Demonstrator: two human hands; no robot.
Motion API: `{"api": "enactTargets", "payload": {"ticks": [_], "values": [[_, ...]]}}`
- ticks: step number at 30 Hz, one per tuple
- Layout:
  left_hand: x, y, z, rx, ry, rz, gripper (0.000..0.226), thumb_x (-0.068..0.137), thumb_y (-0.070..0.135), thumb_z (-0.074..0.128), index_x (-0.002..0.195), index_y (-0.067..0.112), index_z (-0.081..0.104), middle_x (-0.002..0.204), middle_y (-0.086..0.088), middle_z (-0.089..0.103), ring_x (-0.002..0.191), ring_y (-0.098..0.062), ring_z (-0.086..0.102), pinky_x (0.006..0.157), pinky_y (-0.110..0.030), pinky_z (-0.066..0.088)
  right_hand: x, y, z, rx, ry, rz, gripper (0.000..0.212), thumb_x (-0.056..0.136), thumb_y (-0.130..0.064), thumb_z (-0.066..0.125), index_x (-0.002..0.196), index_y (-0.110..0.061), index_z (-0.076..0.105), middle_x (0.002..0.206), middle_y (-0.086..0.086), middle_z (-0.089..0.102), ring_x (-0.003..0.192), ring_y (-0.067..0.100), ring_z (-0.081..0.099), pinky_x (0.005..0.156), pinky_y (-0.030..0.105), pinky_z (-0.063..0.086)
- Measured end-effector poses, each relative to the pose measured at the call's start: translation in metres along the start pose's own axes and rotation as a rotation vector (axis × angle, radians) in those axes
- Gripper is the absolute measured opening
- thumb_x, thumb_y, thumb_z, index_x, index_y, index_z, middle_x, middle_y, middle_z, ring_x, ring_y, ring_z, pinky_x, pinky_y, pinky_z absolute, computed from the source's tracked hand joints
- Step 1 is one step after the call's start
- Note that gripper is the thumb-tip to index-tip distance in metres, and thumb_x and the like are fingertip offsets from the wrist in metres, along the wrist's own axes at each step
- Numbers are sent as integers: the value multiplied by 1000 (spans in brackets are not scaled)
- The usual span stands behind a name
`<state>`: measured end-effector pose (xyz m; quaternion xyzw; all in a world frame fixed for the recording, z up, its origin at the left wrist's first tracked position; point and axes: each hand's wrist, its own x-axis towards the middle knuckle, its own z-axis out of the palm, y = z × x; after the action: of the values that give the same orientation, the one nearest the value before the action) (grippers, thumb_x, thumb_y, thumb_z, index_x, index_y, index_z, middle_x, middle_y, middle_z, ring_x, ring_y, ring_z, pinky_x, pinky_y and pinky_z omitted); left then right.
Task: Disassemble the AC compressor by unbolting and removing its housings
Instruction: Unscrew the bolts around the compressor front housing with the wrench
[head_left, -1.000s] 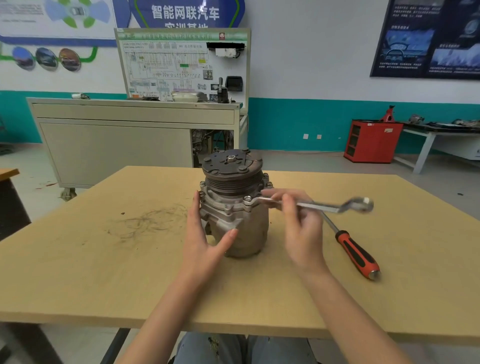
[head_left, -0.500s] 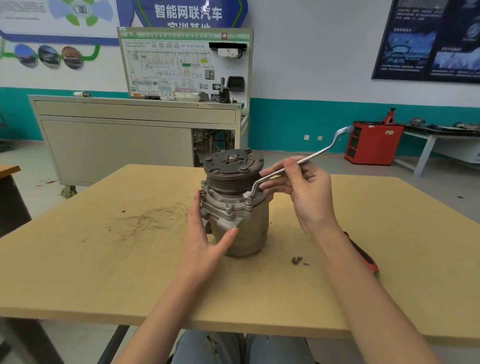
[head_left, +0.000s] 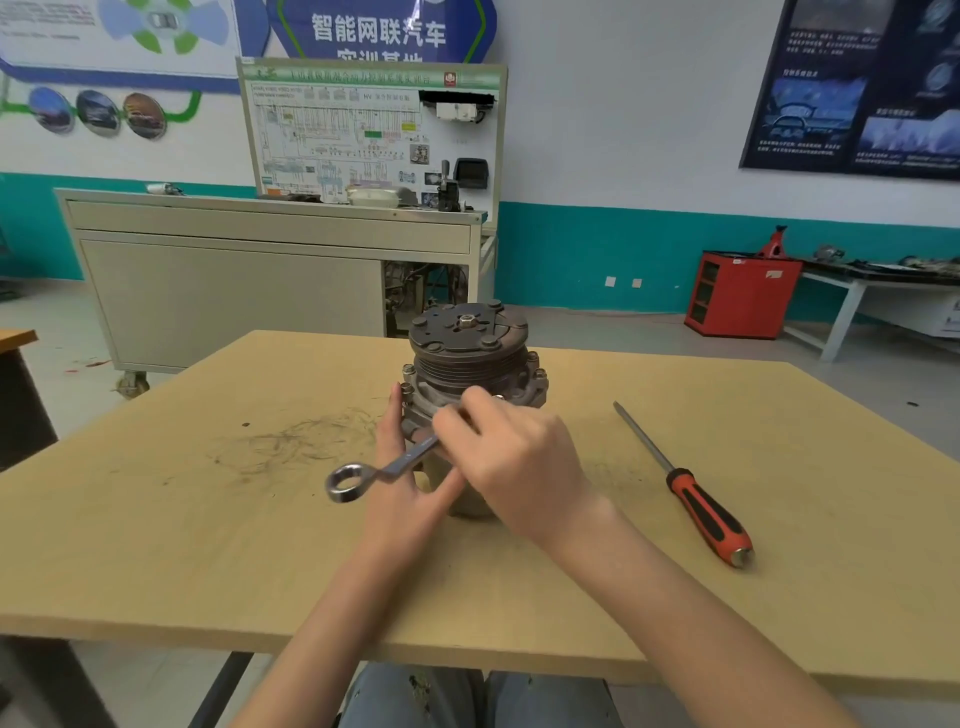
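The grey AC compressor (head_left: 467, 358) stands upright on the wooden table (head_left: 208, 545), its dark pulley on top and bolts around the flange. My left hand (head_left: 402, 488) rests flat against the compressor's left side, fingers straight, thumb along its front. My right hand (head_left: 511, 457) grips the shank of a silver ring wrench (head_left: 374, 475). The wrench's far end sits at a flange bolt hidden behind my fingers. Its free ring end points down and left, toward me, over my left hand.
A screwdriver with a red and black handle (head_left: 696, 499) lies on the table to the right of the compressor. Dark scuff marks (head_left: 296, 441) cover the table at the left. A grey training bench (head_left: 270, 280) and a red cabinet (head_left: 743, 293) stand behind.
My right hand has swung the wrench around the bolt: it pointed right, then up and right, and its free end now points down-left toward me. My left hand has stayed on the compressor.
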<state>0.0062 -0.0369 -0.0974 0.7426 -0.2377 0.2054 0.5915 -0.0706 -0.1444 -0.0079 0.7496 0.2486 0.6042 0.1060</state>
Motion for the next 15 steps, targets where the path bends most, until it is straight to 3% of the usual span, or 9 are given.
{"api": "enactTargets", "payload": {"ticks": [2,4,5,7,9,12,13,15], "values": [[2,1,0,-3,-23,-10,100,69,58,61,150,11,26,157,0,25,141,7,19,114,-15,24,4,-8,4,-65,18,21,21,84,-4,57,66,-11,63,57,2,51,44,13,48,41,23,36],[3,2,0,20,-33,-13,102,69,61,56,150,8,24,151,-8,35,140,-10,33,114,-34,31,6,-12,7,-97,40,36,25,86,-3,54,65,-13,63,57,1,52,45,13,49,42,22,36],[3,2,0,37,-30,-6,102,70,62,55,151,10,21,152,-7,34,139,-13,34,113,-35,32,6,-13,8,-99,48,38,26,87,-2,52,65,-13,63,57,1,52,45,13,50,43,22,36],[1,3,-1,58,-25,4,101,70,63,52,152,13,20,156,5,25,142,-7,28,115,-33,29,3,-12,8,-85,67,39,28,88,-1,51,65,-12,63,57,1,52,46,13,50,44,22,36],[-1,6,1,24,-16,-1,100,70,61,55,152,16,21,154,20,19,140,8,20,115,-22,26,-2,-9,8,-56,88,22,25,86,-1,54,64,-11,62,57,2,51,47,14,49,45,22,36],[1,7,3,-149,26,-30,95,73,29,78,146,29,18,151,4,33,131,13,34,105,-10,32,-14,4,5,100,99,-6,16,85,-5,62,69,-5,66,65,8,61,53,19,57,48,24,43],[1,5,3,-127,27,-23,98,71,30,79,144,34,14,152,5,30,134,10,32,108,-12,29,-20,10,3,201,103,17,16,85,-10,64,73,-2,69,72,11,67,59,20,63,53,25,48],[-2,2,0,-31,14,28,99,69,53,72,144,39,8,149,26,18,133,20,20,106,-3,20,-36,24,0,530,113,207,16,86,-14,63,83,-1,71,89,13,72,77,19,69,71,25,55]]}}
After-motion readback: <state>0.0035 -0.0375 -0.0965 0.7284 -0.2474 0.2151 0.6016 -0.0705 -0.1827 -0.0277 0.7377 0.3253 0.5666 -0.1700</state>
